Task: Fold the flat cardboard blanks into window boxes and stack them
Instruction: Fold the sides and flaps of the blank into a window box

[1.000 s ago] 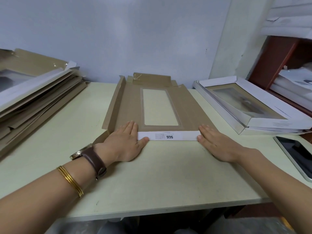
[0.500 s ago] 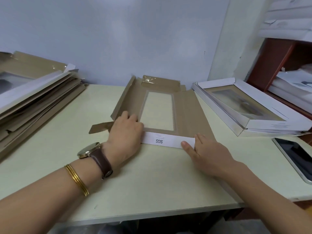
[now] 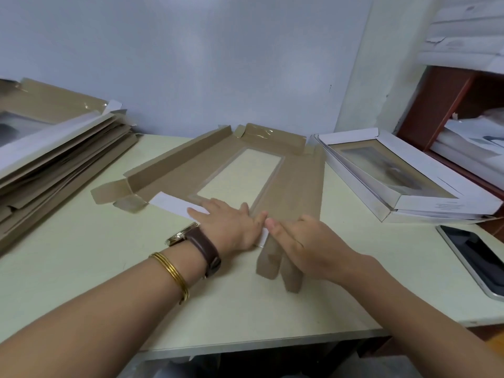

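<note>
Head view, contents:
- Table (image 3: 109, 268), pale.
- Blank (image 3: 294, 186), brown, window (image 3: 240, 175) in the middle, left wall raised.
- Left hand (image 3: 231, 227), flat on white flap (image 3: 171, 204).
- Right hand (image 3: 305, 246), fingers curled on blank's near right corner.
- Stack of blanks (image 3: 62, 148), left.
- Boxes (image 3: 409, 186), right.
- Tablet (image 3: 474, 257), beside boxes.

The partly folded blank (image 3: 294, 186) lies brown side up at the centre of the worktop (image 3: 136, 268), with its window opening (image 3: 240, 175) flat. Its left wall (image 3: 174, 165) and far flap (image 3: 272, 137) stand raised, and the white near flap (image 3: 174, 204) is folded inward. Flat blanks (image 3: 54, 159) are stacked at the left. Finished window boxes (image 3: 409, 184) are stacked at the right.
</note>
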A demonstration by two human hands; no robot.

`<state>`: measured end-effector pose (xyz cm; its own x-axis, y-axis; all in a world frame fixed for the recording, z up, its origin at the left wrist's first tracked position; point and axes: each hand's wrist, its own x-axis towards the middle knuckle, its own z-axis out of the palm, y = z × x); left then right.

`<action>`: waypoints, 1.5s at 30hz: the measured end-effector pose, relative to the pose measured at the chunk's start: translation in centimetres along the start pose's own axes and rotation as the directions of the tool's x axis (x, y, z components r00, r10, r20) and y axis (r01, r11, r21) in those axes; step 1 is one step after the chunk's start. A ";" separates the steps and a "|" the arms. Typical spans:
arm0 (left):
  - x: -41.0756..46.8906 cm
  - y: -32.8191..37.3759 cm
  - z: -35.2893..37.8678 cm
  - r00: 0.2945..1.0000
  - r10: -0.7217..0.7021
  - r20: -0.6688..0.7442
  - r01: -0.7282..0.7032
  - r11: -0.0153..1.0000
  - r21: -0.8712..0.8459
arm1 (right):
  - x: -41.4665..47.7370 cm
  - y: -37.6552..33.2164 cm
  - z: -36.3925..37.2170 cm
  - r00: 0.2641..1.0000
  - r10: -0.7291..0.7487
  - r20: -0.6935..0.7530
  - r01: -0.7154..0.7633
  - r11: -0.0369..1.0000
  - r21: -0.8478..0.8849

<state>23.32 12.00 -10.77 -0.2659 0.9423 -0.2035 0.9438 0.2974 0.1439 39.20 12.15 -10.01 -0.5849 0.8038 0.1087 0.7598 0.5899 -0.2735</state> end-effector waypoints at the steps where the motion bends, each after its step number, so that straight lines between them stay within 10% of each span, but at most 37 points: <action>1: 0.2 -0.4 0.1 1.000 -0.028 -0.005 0.028 0.999 -0.028 | 0.1 -0.1 -0.1 1.000 -0.019 0.008 0.019 0.999 0.027; 11: 2.6 -6.9 -0.3 0.998 0.040 -0.049 -0.037 0.998 0.059 | 3.2 1.8 -2.2 1.000 -0.017 0.010 0.017 0.998 0.057; 22: 3.1 -13.4 -4.8 0.961 0.141 0.236 -0.162 0.984 0.071 | 6.9 4.1 -3.0 0.991 0.133 -0.018 -0.134 0.990 -0.048; 32: 3.5 -14.6 -7.1 0.913 0.232 0.335 -0.248 0.969 0.005 | 7.8 6.2 -4.8 0.914 0.128 0.385 -0.103 0.991 -0.084; 45: 2.9 -11.8 -6.9 0.975 0.214 0.058 -0.221 0.915 0.337 | 7.8 8.4 -2.7 0.856 0.238 0.459 -0.179 0.969 -0.168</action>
<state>10.02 12.25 -6.41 -0.0460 0.9736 -0.2235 0.9886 0.0124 -0.1497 41.83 23.56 -8.86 -0.4505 0.7926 -0.4109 0.8890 0.4407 -0.1244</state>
